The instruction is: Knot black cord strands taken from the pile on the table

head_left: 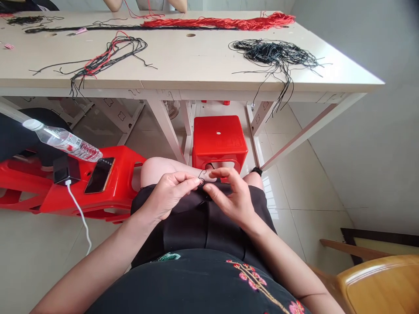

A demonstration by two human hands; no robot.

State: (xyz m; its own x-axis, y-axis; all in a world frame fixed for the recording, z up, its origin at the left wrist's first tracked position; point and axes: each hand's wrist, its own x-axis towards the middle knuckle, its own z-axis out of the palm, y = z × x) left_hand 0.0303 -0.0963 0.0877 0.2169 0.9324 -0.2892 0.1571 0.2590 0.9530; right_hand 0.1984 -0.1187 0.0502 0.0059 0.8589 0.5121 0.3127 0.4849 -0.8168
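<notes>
A thin black cord (201,181) forms a small loop above my lap. My left hand (172,194) pinches it between thumb and fingers. My right hand (229,194) sits just beside it, with the fingertips at the loop and thumb raised. I cannot tell whether that hand grips the cord. Both hands hover over my black shorts (196,226). Far ahead on the cream table (183,56) lie a tangled black cord bunch (273,54), a long red tassel bundle (219,22) and a mixed red-and-black tangle (108,56).
A red plastic stool (218,141) stands under the table. Another red stool (91,187) at my left holds a phone (99,175), a black charger (66,170) with a white cable and a water bottle (63,141). A person's arms (113,3) show beyond the table. A wooden chair (376,283) stands lower right.
</notes>
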